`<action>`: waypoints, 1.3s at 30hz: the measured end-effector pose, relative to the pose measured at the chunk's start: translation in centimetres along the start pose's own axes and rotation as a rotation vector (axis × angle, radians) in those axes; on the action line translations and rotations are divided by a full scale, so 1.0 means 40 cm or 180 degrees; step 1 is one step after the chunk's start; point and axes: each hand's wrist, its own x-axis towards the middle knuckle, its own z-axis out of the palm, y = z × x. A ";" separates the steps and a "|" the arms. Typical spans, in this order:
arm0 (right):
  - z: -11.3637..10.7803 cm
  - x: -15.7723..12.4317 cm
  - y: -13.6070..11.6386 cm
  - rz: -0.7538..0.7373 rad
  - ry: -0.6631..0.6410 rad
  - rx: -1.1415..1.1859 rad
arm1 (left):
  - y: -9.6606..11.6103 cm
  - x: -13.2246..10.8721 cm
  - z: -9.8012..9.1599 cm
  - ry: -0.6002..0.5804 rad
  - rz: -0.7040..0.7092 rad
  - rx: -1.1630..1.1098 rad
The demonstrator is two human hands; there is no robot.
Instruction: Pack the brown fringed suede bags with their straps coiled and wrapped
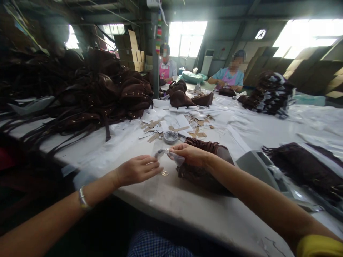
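Fingers (151,166) of the left hand (137,170) extend rightward.

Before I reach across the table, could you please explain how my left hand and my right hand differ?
The right hand holds clear plastic; the left hand points its fingers toward it, but whether they grip anything is unclear.
A silver bracelet circles the left wrist; the right wrist is bare.
The right arm shows a yellow sleeve; the left forearm shows none.
Both hands are ungloved.
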 end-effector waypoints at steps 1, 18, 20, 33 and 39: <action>-0.001 -0.001 0.003 -0.0031 -0.0025 -0.0048 | 0.008 0.002 0.009 0.0049 -0.0232 -0.0042; -0.002 -0.037 0.021 -0.0313 0.0016 -0.0541 | 0.120 0.062 0.077 0.0935 -0.2582 -0.1257; -0.004 -0.036 0.032 -0.0386 0.0077 -0.0495 | 0.131 0.068 0.093 0.1018 -0.2779 -0.1295; 0.036 -0.046 0.070 -0.0480 0.0948 -0.0115 | 0.158 0.092 0.131 0.1145 -0.3453 -0.0910; 0.042 -0.047 0.111 -0.0705 0.1256 -0.0441 | 0.171 0.120 0.151 0.1112 -0.3983 -0.1251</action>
